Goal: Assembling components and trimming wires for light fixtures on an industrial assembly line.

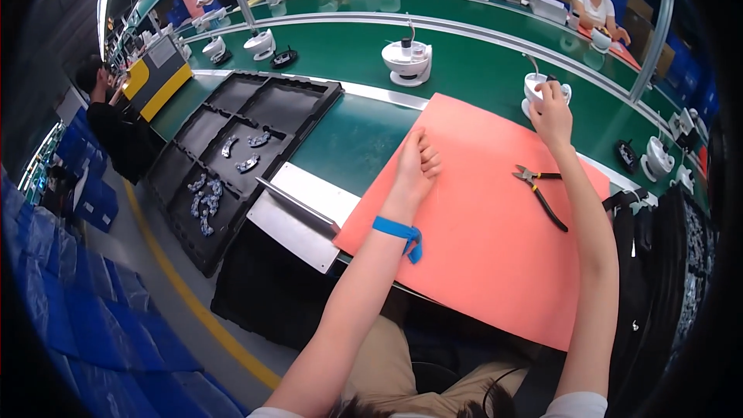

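Observation:
My right hand (552,114) reaches to the belt with its fingers closed at a white rounded housing (534,87). A small black part (551,78) shows at those fingertips, and a thin wire rises from the housing. My left hand (419,166) rests over the orange mat (472,263), fingers curled in, with nothing seen in them. Around the left wrist is a blue band (396,227). Diagonal cutters (539,192) with black and yellow handles lie on the mat below my right hand, jaws slightly apart.
A black compartment tray (267,101) at left holds several small curved parts (206,203). Another white housing (407,62) stands on the green belt (340,50). Black round parts (625,156) sit beside housings. Dark stacked trays (665,263) rise at right. Other people work across the line.

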The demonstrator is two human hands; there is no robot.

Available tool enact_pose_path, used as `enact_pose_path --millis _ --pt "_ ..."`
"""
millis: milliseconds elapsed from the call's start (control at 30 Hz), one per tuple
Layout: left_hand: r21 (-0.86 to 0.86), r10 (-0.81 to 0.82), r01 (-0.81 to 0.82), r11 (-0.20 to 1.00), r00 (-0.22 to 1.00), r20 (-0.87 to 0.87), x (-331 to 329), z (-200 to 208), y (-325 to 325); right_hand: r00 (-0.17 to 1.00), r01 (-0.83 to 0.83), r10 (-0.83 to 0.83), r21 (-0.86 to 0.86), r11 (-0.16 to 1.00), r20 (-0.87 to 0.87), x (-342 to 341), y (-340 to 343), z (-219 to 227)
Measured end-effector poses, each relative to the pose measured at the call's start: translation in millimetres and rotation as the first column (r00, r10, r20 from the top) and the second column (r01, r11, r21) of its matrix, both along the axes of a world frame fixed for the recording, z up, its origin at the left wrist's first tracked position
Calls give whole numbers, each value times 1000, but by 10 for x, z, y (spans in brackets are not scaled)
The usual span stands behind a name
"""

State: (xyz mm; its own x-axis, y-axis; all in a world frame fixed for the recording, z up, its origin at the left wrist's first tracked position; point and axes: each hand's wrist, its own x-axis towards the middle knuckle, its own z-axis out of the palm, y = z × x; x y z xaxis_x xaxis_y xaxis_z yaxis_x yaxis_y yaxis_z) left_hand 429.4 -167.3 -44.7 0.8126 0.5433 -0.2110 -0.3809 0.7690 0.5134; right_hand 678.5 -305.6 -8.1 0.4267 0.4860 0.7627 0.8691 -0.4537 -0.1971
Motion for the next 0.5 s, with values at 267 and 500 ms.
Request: enact_pose_path --millis 267,500 --pt "22 1 -1 1000 1000 10 -4 -37 23 907 -387 417 -269 882 60 -677 1257 -150" --pt "-2 -41 41 999 999 36 53 -26 -81 952 -136 182 -195 971 245 -703 2012 -435"
